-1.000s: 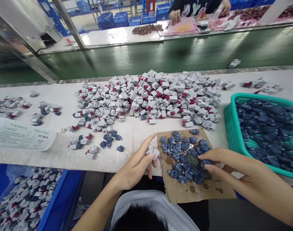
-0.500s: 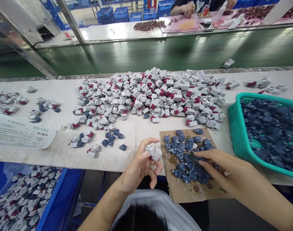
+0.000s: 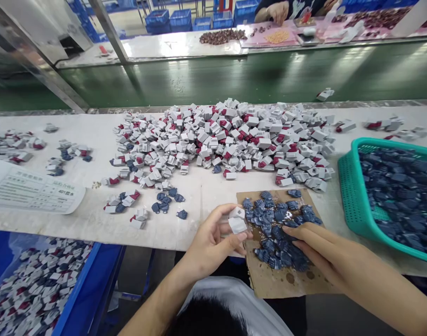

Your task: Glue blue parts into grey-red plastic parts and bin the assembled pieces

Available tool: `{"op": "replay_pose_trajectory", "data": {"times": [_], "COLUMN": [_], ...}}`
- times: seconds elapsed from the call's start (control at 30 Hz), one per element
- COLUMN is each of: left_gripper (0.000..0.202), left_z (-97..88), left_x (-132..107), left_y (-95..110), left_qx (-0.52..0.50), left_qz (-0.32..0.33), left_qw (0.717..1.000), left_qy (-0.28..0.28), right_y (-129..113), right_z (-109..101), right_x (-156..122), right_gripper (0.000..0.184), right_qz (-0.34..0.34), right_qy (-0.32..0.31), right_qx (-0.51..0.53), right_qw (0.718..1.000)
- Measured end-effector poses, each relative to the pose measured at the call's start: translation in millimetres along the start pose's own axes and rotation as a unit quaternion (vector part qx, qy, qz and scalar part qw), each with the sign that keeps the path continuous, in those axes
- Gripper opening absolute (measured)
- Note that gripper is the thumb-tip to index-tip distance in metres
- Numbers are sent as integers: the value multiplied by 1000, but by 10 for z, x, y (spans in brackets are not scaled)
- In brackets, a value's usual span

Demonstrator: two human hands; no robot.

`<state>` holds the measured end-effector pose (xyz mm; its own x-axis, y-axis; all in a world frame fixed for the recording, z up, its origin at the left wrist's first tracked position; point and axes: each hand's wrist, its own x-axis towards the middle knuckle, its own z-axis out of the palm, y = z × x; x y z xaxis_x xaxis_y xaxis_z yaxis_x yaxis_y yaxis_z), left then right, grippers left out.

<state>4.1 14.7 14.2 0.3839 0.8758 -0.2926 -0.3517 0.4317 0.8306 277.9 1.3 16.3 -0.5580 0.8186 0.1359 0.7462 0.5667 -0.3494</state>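
My left hand (image 3: 213, 240) is closed on two small grey blocks (image 3: 237, 221), held at the left edge of a brown cardboard sheet (image 3: 287, 280). Several dark blue plastic pieces (image 3: 274, 219) lie on that sheet in something wet and shiny. My right hand (image 3: 320, 249) rests on the lower right of the blue pieces, fingers pressed together on them; whether it grips one is hidden. A big heap of grey and red blocks (image 3: 227, 140) lies on the white table (image 3: 94, 219) just beyond.
A teal basket (image 3: 350, 196) full of blue pieces stands at the right. A blue bin (image 3: 90, 289) of assembled blocks sits below left. A printed paper (image 3: 31, 189) lies at the left. Beyond a green conveyor belt (image 3: 234, 74), another person's hand (image 3: 276, 11) works.
My left hand has brought the grey blocks a little right, up to the cardboard's edge, with fingers closing round them. My right hand has shifted slightly over the blue pieces.
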Motion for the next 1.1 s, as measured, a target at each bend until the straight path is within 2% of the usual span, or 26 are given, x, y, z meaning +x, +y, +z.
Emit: {"op": "replay_pose_trajectory", "data": {"times": [0.1,0.17,0.27,0.4,0.47,0.53,0.6,0.63,0.7,0.77,0.8,0.87,0.93,1.0,1.1], "left_gripper": [49,48,44,58,48,28,15,12,19,22,20,14,22,28,27], "left_z": [-28,-47,-53,13,55,76,58,35,-30,-92,-113,-123,-86,-13,122], "left_x": [-33,-52,-55,-36,-32,-35,-43,-48,-58,-65,-68,-68,-59,-40,-3], "left_y": [13,12,6,-12,-29,-58,-95,-112,-137,-140,-133,-112,-97,-97,-115], "left_qx": [-36,-85,-150,-114,-105,-82,8,75,207,268,261,198,102,24,-49], "left_qz": [-58,-96,-117,-75,-65,-30,57,112,204,231,218,163,106,79,70], "left_qw": [996,989,981,990,991,994,994,985,949,928,934,962,988,996,995], "left_qy": [-64,-77,-50,25,49,68,93,106,120,119,113,91,55,36,59], "right_y": [-26,-42,-49,-42,-42,-45,-47,-47,-45,-42,-40,-40,-52,-91,-226], "right_z": [29,29,21,43,56,59,51,46,42,47,50,51,31,-17,-109], "right_x": [-2,4,15,28,33,36,37,37,34,33,35,46,68,98,149], "right_gripper": [40,39,38,31,28,26,27,28,27,24,23,22,23,22,17], "right_qz": [15,6,6,11,19,22,25,29,39,43,44,41,29,16,30], "right_qy": [-8,-13,-17,13,20,19,10,5,-2,5,9,17,24,33,79], "right_qx": [1,4,4,29,37,34,39,46,62,68,67,58,47,43,63], "right_qw": [1000,1000,1000,999,999,999,999,999,997,997,997,997,998,998,994]}}
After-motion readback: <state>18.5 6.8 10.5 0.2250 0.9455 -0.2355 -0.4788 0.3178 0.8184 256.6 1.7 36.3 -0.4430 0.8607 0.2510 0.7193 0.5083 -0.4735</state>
